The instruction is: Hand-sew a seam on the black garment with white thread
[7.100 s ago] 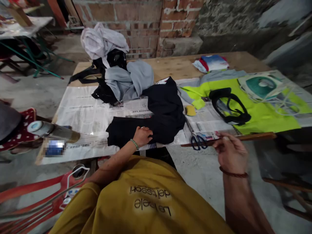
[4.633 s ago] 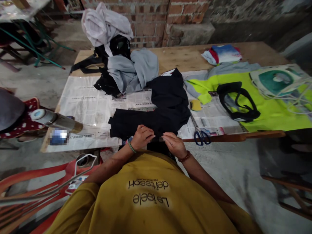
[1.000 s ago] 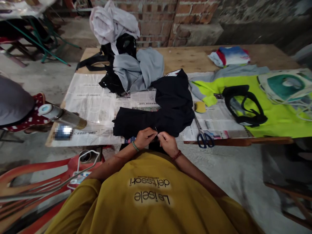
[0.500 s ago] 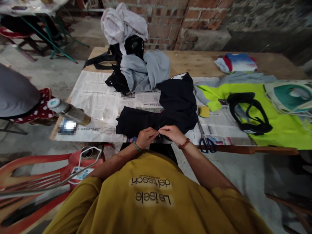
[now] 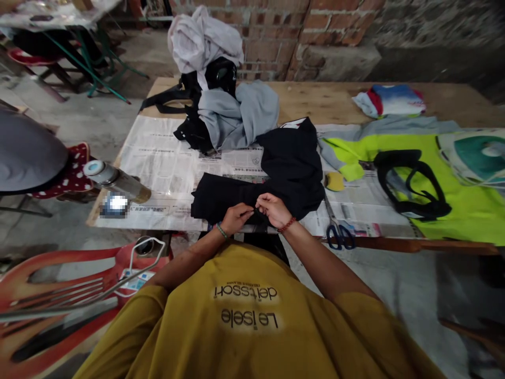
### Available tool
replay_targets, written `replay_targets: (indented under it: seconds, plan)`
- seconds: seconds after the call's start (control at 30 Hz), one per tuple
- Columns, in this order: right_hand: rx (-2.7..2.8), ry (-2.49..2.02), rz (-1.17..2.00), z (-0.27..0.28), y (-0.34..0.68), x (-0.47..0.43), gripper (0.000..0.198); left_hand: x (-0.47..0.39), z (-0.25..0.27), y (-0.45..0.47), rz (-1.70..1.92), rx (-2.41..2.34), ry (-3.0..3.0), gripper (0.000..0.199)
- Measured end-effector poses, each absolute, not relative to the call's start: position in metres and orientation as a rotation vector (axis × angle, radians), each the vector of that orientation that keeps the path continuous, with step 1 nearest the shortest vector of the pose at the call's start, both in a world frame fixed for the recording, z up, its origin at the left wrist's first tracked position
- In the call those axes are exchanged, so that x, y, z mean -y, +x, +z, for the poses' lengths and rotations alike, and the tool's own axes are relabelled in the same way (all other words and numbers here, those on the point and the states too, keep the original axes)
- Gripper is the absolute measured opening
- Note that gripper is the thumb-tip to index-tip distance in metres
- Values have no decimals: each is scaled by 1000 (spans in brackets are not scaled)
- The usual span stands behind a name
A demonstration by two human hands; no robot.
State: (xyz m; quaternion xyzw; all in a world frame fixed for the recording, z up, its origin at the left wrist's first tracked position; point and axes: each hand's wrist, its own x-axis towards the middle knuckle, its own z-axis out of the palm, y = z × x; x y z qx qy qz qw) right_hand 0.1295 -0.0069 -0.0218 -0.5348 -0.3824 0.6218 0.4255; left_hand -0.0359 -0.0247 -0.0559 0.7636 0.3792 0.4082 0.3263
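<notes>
Pinched closed, contents too small to tell, my right hand (image 5: 274, 210) and left hand (image 5: 235, 218), fingertips now slightly parted, work at the near edge of the dark cloth (image 5: 292, 181) on newspaper (image 5: 158, 150), suggesting fine handwork under way.

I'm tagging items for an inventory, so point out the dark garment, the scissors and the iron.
Dark garment (image 5: 288, 178): head view, on the cloth near its middle.
Scissors (image 5: 333, 220): head view, near the pivot, where blades meet handles.
Iron (image 5: 473, 153): head view, on the green upper body.
</notes>
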Motion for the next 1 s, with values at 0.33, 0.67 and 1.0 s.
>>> replay_targets:
  seconds: [0.33,0.67,1.0]
  plan:
    - [1160,-1114,1777,11,128,-6,27,18,-75,-43,976,-929,1992,21]
    - [2619,-804,468,27,156,-47,22,17,-75,-46,939,-966,1892,17]
    - [2653,-1088,-419,97,236,-111,26,17,-75,-45,905,-1002,1808,16]
